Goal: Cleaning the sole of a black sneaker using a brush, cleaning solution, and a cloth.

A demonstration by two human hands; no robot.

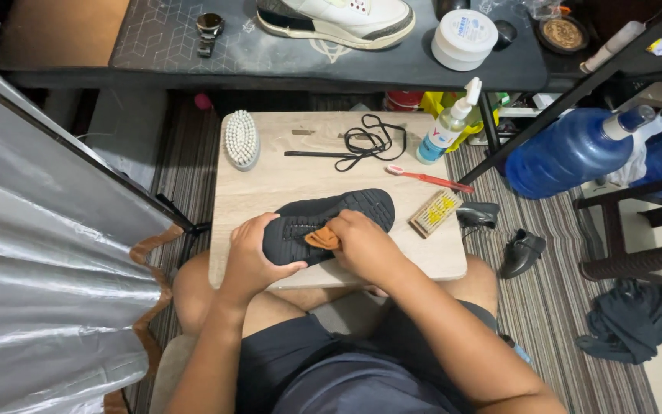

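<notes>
A black shoe (pixel 346 208) lies sole-up on a small light wooden board (pixel 300 180) resting across my knees. My left hand (pixel 248 253) grips the shoe's near end, thumb over its edge. My right hand (pixel 362 244) presses a small orange cloth (pixel 322 238) against the middle of the sole, fingers closed on it. Part of the sole is hidden under both hands.
On the board: an oval white-bristled brush (pixel 241 139), a black shoelace (pixel 365 142), a spray bottle (pixel 447 123), a red toothbrush (pixel 430 179), a wooden brush (pixel 436 211). A white sneaker (pixel 339 19) and a white jar (pixel 463 38) sit on the dark desk behind. Blue water jug (pixel 572 152) at right.
</notes>
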